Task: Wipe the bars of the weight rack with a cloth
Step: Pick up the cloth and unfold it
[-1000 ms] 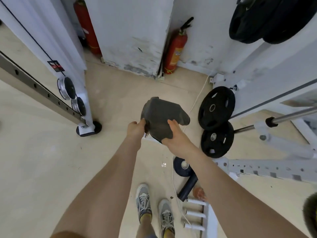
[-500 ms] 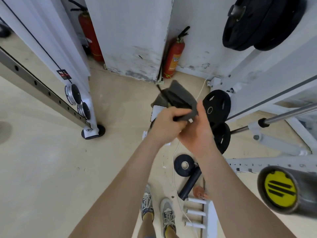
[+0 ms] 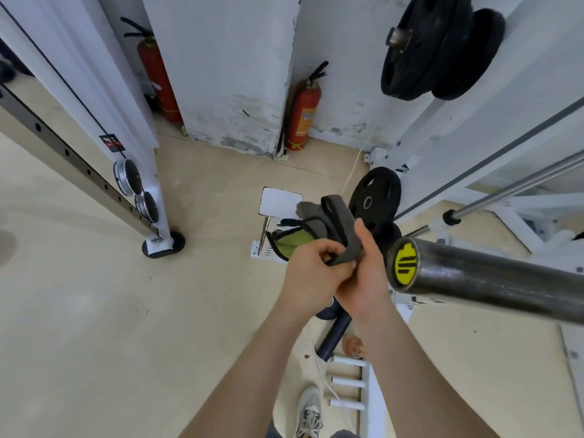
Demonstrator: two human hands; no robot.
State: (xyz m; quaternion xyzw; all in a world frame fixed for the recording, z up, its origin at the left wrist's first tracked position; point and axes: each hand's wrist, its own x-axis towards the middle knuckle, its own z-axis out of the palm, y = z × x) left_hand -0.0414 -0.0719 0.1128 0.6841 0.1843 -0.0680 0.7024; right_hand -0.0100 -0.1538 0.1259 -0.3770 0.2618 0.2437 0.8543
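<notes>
A grey cloth with a green inner side is bunched and folded between both hands at the centre of the view. My left hand grips its lower part with curled fingers. My right hand pinches the folded edge, thumb up against the cloth. Just right of my right hand a thick dark barbell with a yellow end cap juts in from the right. The white weight rack stands behind it, and a thin chrome bar slants across it.
Black weight plates hang high on the rack and low near the floor. Two red fire extinguishers stand against the white pillar. A white upright with pulleys stands at left. A dark dumbbell and white pegs lie by my feet.
The camera has tilted up and the barbell end has come closer. Both hands have folded the cloth tighter and shifted it slightly right, toward the barbell end.
</notes>
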